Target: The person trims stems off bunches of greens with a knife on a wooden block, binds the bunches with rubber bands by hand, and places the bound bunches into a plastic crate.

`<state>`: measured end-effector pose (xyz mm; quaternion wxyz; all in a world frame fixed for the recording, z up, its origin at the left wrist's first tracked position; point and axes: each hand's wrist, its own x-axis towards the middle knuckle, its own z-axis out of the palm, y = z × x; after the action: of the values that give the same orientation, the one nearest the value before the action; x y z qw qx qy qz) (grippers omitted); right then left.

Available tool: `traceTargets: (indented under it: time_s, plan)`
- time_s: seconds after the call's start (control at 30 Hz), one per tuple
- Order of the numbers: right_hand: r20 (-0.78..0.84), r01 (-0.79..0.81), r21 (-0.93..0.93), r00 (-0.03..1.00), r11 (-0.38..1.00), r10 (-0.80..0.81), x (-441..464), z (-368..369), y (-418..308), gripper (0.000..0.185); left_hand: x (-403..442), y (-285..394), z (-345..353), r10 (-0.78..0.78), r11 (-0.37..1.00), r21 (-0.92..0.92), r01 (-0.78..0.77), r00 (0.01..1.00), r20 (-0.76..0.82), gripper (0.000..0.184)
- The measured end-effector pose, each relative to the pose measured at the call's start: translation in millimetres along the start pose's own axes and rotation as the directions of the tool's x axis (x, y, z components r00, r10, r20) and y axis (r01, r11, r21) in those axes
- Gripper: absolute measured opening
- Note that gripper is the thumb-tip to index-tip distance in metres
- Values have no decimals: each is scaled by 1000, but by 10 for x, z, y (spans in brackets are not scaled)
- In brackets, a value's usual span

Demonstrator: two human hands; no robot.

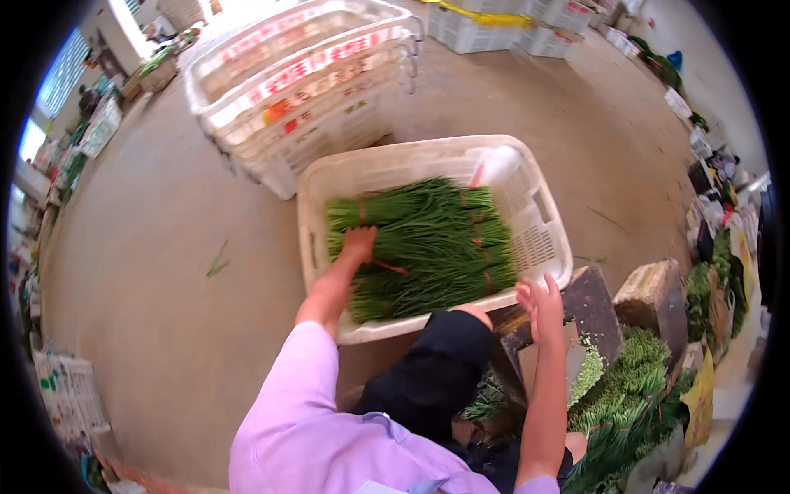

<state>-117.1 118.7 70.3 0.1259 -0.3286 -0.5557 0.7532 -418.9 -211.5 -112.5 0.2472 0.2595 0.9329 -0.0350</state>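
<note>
A white plastic crate [428, 148] in front of me holds several bundles of long green chives [428, 239], tied with reddish bands and laid flat. My left hand [360, 244] reaches into the crate's left side, its fingers curled down on a bundle near its band; the fingertips are partly hidden. Just outside the crate's near right corner is my right hand [541, 306], raised, slightly blurred, with fingers apart and nothing in it.
Stacked white crates [304, 82] stand beyond the chive crate. More green bundles [625, 387] lie at my right, by a worn block [654, 296] and a dark box [594, 309]. White boxes with yellow tape [477, 25] stand at the back. Stray leaves [218, 259] lie on the floor.
</note>
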Motion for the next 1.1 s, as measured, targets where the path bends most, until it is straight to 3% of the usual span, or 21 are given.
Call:
traceTargets:
  time_s: [0.13,0.3,0.4,0.47,0.53,0.57,0.6,0.67,0.7,0.8,0.87,0.9,0.97,1.1]
  plan:
    - [-124,23,19,992,1000,-20,-986,-540,-68,77,169,61,-18,-72,995,70,71,997,8,73]
    - [-316,-53,89,945,995,79,-1766,-1302,669,70,138,66,-135,-94,994,57,95,995,-27,62]
    - [-342,-128,143,924,981,171,-1954,-1343,766,63,275,77,169,-83,990,100,100,984,-160,53]
    - [-333,-108,142,931,984,150,-2016,-1351,785,59,225,67,235,-64,982,153,108,961,-269,44]
    - [-268,-71,153,957,986,111,-2184,-1513,863,63,314,0,268,-113,988,82,129,978,-178,59]
    - [-218,4,181,975,984,36,-2262,-1399,749,59,176,87,110,-106,992,64,112,991,-83,71]
    - [-241,-44,147,967,988,79,-2309,-1420,698,52,42,138,-99,-95,994,50,94,995,4,83]
    - [-223,-15,182,973,983,56,-2394,-1509,698,46,96,82,38,-53,998,23,55,995,-80,105]
    - [-244,-11,187,968,982,57,-2461,-1549,717,46,78,130,27,-32,999,32,34,997,-75,105]
    - [-242,23,231,970,973,34,-2535,-1605,767,42,76,196,-35,-71,998,-7,70,985,-156,96]
    - [-257,3,238,965,971,60,-2574,-1625,814,40,148,252,-44,56,961,-228,-159,914,-401,68]
    - [-256,3,240,965,971,60,-2576,-1623,824,40,201,315,-78,56,961,-226,-158,914,-401,68]
    - [-251,-2,237,966,972,63,-2564,-1611,841,38,360,511,-174,132,895,-277,-350,801,-584,39]
    - [-267,2,234,962,972,62,-2543,-1614,845,38,490,934,-357,213,899,-181,-400,758,-616,25]
